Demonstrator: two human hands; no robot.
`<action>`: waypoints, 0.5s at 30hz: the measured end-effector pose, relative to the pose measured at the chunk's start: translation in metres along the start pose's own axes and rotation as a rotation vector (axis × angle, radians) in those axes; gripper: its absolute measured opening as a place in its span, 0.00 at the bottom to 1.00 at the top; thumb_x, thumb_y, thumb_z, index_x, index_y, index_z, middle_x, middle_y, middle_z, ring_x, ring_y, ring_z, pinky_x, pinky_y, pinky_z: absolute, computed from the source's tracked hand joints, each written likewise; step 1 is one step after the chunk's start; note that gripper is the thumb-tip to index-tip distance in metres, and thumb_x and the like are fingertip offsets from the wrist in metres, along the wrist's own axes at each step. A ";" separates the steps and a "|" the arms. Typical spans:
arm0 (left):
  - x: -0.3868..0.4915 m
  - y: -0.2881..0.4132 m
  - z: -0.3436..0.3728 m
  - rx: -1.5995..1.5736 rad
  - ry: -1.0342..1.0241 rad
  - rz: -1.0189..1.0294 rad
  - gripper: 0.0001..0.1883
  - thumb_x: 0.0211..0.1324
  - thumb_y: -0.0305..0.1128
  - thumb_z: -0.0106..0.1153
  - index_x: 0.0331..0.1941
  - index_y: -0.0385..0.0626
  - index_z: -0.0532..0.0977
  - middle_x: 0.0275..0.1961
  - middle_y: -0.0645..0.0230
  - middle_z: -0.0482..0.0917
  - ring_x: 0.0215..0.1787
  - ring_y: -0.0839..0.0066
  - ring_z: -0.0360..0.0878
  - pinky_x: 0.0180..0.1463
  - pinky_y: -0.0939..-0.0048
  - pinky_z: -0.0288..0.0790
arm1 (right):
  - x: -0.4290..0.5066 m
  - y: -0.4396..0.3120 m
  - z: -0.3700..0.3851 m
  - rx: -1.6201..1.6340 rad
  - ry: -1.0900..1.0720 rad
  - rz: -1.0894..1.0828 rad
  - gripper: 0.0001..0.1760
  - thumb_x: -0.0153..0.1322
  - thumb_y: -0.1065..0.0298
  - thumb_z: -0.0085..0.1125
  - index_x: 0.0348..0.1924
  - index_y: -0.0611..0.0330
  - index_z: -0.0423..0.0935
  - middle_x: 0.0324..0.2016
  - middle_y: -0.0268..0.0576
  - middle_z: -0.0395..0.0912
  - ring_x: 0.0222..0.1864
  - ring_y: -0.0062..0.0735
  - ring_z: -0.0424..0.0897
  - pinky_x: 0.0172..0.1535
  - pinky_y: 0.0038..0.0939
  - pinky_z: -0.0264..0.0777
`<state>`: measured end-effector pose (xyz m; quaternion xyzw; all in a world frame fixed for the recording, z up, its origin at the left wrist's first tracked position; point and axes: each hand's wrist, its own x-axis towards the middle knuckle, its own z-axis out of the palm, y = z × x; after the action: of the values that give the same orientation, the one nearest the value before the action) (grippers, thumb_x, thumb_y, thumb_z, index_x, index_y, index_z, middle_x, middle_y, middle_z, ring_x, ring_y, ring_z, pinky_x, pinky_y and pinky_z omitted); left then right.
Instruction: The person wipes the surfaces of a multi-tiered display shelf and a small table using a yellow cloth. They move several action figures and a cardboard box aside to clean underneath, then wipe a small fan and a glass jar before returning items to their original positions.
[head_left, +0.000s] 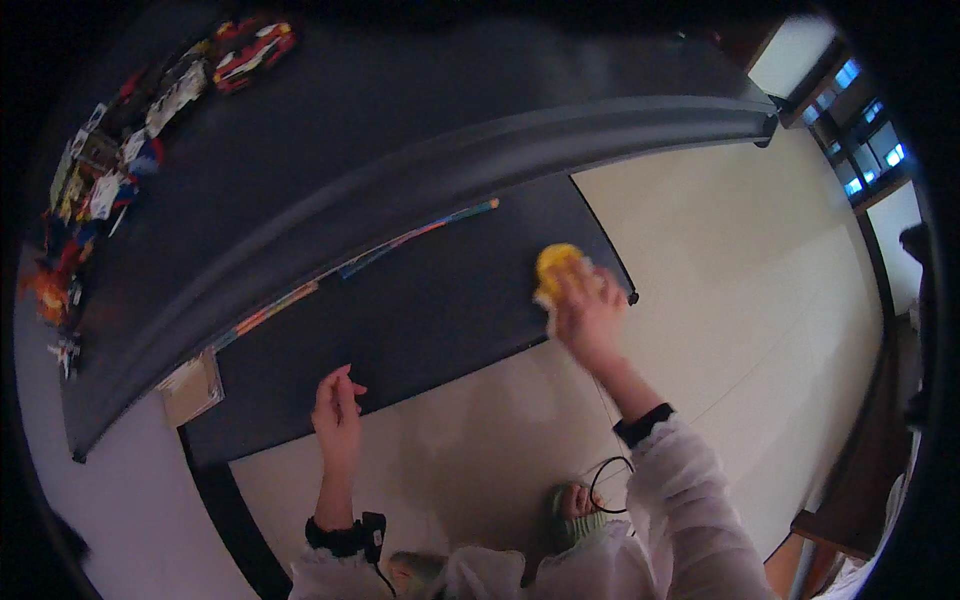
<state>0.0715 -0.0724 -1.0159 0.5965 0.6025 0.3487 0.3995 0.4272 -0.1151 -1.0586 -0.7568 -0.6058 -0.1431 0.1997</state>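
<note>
My right hand is pressed around a yellow cloth or sponge at the right part of a dark lower shelf. Blur hides its exact material. Over the front edge of that same shelf hangs my left hand, fingers loosely bent and nothing in them. Behind both hands, a long dark upper top with a rounded front edge overhangs the shelf. Thin, colourful books or boards lie beneath that edge, seen mostly from the side.
Several toys stand along the upper top's left side, among them a red toy car and an orange figure. A stack of pale boards or papers sits at the shelf's left end. A black cable loops near my foot on the tiled floor.
</note>
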 end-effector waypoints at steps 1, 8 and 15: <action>-0.001 0.001 0.006 0.014 0.015 0.069 0.11 0.68 0.31 0.47 0.49 0.41 0.74 0.37 0.66 0.79 0.35 0.81 0.77 0.37 0.79 0.69 | 0.008 0.021 -0.001 -0.022 0.013 0.048 0.27 0.61 0.68 0.60 0.55 0.45 0.73 0.57 0.39 0.71 0.55 0.51 0.67 0.53 0.49 0.60; 0.001 -0.008 0.025 0.124 0.037 0.307 0.11 0.66 0.27 0.49 0.49 0.40 0.74 0.46 0.60 0.79 0.46 0.73 0.78 0.47 0.73 0.71 | 0.039 0.048 -0.010 0.267 -0.042 0.142 0.25 0.64 0.75 0.57 0.55 0.52 0.73 0.57 0.46 0.69 0.48 0.47 0.71 0.54 0.39 0.68; -0.010 -0.005 0.015 0.179 0.012 0.049 0.11 0.69 0.30 0.45 0.50 0.41 0.73 0.50 0.63 0.77 0.49 0.74 0.76 0.54 0.72 0.70 | 0.058 0.060 -0.007 0.305 -0.352 -0.291 0.33 0.62 0.79 0.59 0.61 0.50 0.68 0.67 0.50 0.53 0.62 0.58 0.64 0.65 0.51 0.57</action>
<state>0.0824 -0.0836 -1.0265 0.6424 0.6188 0.3066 0.3323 0.4988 -0.0800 -1.0332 -0.6362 -0.7480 0.0563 0.1804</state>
